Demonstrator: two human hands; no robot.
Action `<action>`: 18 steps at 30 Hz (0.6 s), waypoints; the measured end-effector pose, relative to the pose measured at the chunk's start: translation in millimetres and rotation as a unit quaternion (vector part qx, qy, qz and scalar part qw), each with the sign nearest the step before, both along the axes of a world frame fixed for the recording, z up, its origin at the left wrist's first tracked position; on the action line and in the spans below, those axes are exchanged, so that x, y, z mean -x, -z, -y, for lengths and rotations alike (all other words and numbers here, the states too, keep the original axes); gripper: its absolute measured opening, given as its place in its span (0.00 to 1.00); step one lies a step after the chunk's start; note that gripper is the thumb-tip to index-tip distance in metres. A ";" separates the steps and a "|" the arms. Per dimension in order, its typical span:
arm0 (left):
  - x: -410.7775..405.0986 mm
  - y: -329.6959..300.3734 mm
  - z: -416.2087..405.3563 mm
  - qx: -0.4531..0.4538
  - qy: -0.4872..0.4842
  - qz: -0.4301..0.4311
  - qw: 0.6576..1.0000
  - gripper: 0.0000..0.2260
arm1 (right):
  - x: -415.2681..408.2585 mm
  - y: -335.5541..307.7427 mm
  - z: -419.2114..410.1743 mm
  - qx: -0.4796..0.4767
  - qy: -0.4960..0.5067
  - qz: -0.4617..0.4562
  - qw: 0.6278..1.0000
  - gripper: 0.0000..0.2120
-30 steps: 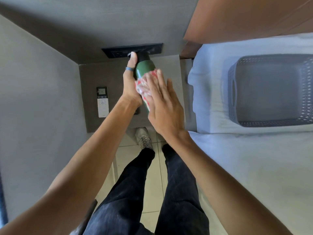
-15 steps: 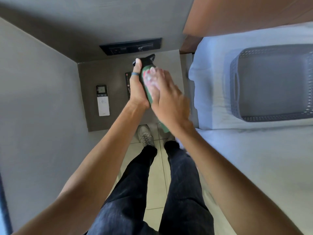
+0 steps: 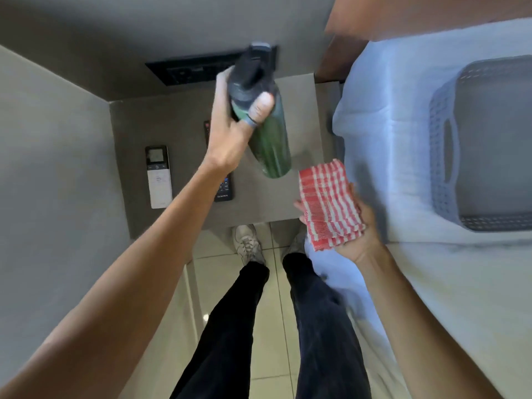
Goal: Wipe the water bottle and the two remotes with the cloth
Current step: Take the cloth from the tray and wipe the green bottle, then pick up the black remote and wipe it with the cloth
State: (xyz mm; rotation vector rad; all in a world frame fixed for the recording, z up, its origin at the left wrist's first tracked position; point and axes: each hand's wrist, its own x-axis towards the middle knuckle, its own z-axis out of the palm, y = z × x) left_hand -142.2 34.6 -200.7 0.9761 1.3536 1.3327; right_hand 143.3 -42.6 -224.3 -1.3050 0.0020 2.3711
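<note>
My left hand (image 3: 230, 122) grips the green water bottle (image 3: 269, 142) just below its black cap, holding it tilted above the grey nightstand (image 3: 178, 122). My right hand (image 3: 357, 228) is palm up at the nightstand's front right corner, holding the folded red-and-white checked cloth (image 3: 328, 203), apart from the bottle. A white remote (image 3: 159, 177) lies on the left of the nightstand. A black remote (image 3: 224, 188) lies beside it, partly hidden under my left forearm.
A black socket panel (image 3: 190, 70) sits on the wall behind the nightstand. To the right is a bed with a pale sheet (image 3: 383, 116) and a grey perforated basket (image 3: 483, 145) on it. Grey walls close in the left side. My legs and shoes stand on tiled floor below.
My right hand has come off the bottle with the cloth and dropped down to the right, turned palm up. My left hand has lifted and tilted the bottle.
</note>
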 end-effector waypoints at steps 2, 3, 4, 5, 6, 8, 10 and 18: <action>-7.2 26.6 1.3 -0.031 0.063 -0.066 0.995 0.32 | 4.1 21.2 4.9 -0.017 0.019 -0.017 1.000 0.39; -10.2 36.9 3.1 -0.040 0.082 -0.092 0.992 0.33 | 7.7 28.5 7.6 -0.018 0.034 -0.029 0.999 0.41; -12.7 45.6 4.6 -0.046 0.099 -0.111 0.988 0.34 | 12.3 35.6 10.1 -0.013 0.050 -0.046 0.998 0.42; -15.0 53.1 4.9 -0.050 0.109 -0.124 0.985 0.35 | 17.2 42.2 12.6 -0.006 0.064 -0.059 0.996 0.43; -16.5 58.9 4.7 -0.057 0.114 -0.132 0.983 0.35 | 21.8 46.9 14.9 0.000 0.074 -0.061 0.995 0.43; -17.3 65.4 2.9 -0.074 0.110 -0.144 0.981 0.34 | 30.2 51.4 18.3 0.014 0.085 -0.045 0.995 0.44; -17.0 68.3 2.9 -0.074 0.115 -0.147 0.980 0.34 | 37.0 54.7 23.4 0.019 0.082 -0.039 0.996 0.45; -2.1 75.6 46.3 -0.017 0.108 -0.232 0.967 0.60 | 45.9 53.1 35.8 0.046 0.077 -0.034 0.995 0.46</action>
